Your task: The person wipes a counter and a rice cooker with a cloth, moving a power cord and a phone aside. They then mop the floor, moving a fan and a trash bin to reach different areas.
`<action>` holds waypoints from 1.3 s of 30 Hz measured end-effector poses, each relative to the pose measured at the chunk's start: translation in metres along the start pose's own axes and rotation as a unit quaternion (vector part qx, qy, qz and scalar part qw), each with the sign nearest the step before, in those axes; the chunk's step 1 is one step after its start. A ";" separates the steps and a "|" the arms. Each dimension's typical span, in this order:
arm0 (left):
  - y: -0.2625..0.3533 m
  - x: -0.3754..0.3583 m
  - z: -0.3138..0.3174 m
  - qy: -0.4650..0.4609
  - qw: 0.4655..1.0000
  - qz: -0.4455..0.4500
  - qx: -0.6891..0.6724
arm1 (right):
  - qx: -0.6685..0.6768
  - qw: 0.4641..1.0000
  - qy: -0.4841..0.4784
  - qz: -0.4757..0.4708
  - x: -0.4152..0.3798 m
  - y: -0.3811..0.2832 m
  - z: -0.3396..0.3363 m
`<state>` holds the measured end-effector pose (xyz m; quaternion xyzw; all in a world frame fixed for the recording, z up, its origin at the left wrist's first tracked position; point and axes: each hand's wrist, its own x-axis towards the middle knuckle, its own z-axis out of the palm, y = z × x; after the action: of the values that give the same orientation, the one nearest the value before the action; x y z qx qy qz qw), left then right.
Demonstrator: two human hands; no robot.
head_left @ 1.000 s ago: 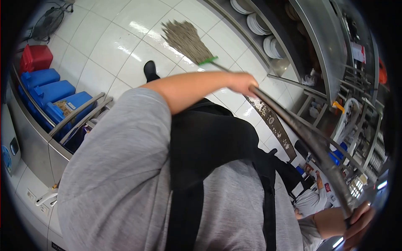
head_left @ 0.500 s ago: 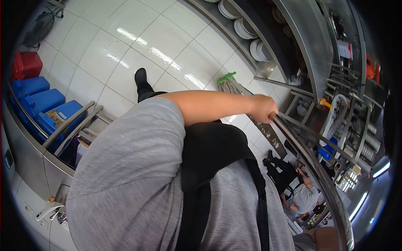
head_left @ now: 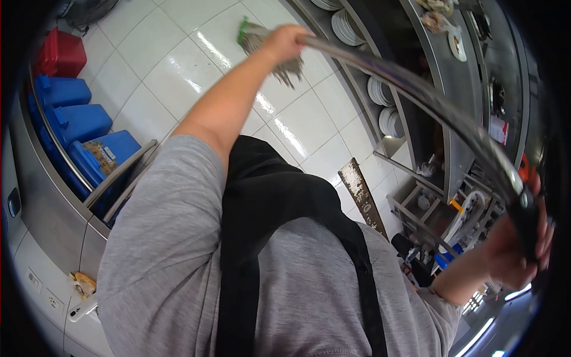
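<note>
My left hand (head_left: 284,43) is closed round the lower part of a long mop handle (head_left: 410,83). Just past this hand the mop head (head_left: 257,37), with grey strands and a green edge, lies on the white tiled floor. At the right edge my right hand (head_left: 516,247), slightly blurred, is wrapped round the black upper end of the same handle. The handle looks curved and runs from upper centre to lower right, over the steel shelving.
White floor tiles (head_left: 172,65) extend ahead. Blue bins (head_left: 83,119) and a red bin (head_left: 61,53) stand left, behind a metal rail. Steel shelves with stacked plates (head_left: 348,28) are at right. A dirty floor strip (head_left: 361,196) lies near the shelves.
My left hand and the mop head have moved up and left in view. My right hand has come into view on the handle's end. The person at lower right is now mostly hidden.
</note>
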<state>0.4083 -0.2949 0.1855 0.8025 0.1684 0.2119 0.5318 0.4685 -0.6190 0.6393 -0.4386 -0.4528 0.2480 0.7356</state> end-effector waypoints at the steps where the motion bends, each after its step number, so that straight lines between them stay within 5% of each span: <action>1: -0.011 0.006 -0.030 0.034 0.998 -0.037 0.040 | -0.217 0.976 0.003 -0.013 0.010 0.035 0.016; 2: -0.028 0.010 -0.055 0.068 0.992 -0.074 0.081 | -0.267 0.932 0.226 -0.096 0.033 0.098 0.067; 4: -0.088 0.030 -0.094 0.120 0.976 -0.179 0.038 | -0.266 0.954 0.124 -0.062 0.049 0.152 0.077; 5: -0.089 0.023 -0.112 0.173 0.977 -0.127 0.002 | -0.240 0.959 0.141 -0.050 0.060 0.172 0.087; 6: -0.089 0.016 -0.130 0.224 0.971 -0.074 -0.033 | 0.214 0.974 0.074 0.019 0.059 0.180 0.085; 7: -0.104 0.009 -0.144 0.225 0.971 -0.077 -0.030 | -0.147 0.980 0.119 -0.059 0.068 0.200 0.097; 10: -0.147 -0.008 -0.170 0.244 0.960 -0.010 0.137 | -0.170 0.982 0.021 -0.080 0.053 0.225 0.113; 13: -0.144 -0.028 -0.164 0.098 0.960 -0.011 0.263 | -0.154 0.978 -0.079 -0.121 0.017 0.237 0.112; 16: -0.122 -0.042 -0.117 0.023 0.949 -0.094 0.301 | -0.162 0.971 -0.125 -0.121 -0.037 0.222 0.093; 18: -0.073 -0.069 -0.082 0.036 0.954 -0.022 0.296 | -0.154 0.980 -0.084 -0.094 -0.062 0.190 0.068; 24: 0.065 -0.160 0.075 -0.124 0.990 -0.020 0.068 | -0.273 0.953 0.114 -0.068 -0.145 -0.013 -0.041; 27: 0.135 -0.219 0.164 -0.192 0.977 0.036 -0.082 | -0.262 0.957 0.112 -0.056 -0.183 -0.122 -0.047; 30: 0.185 -0.272 0.249 -0.307 0.921 0.074 -0.226 | -0.318 0.948 0.009 -0.014 -0.220 -0.182 -0.020; 32: 0.200 -0.305 0.314 -0.367 0.867 0.103 -0.321 | -0.349 0.934 -0.071 0.011 -0.232 -0.196 -0.006; 36: 0.230 -0.354 0.398 -0.515 0.810 0.113 -0.255 | -0.369 0.918 -0.116 0.093 -0.256 -0.184 0.020; 38: 0.245 -0.366 0.432 -0.526 0.779 0.204 -0.273 | -0.374 0.890 -0.193 0.179 -0.255 -0.170 0.032; 39: 0.259 -0.372 0.443 -0.524 0.773 0.214 -0.288 | -0.370 0.903 -0.148 0.161 -0.250 -0.161 0.043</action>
<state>0.3325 -0.9230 0.2125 0.6139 -0.3813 -0.0945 0.6847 0.3089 -0.8707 0.6760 -0.7043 -0.5389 0.2403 0.3946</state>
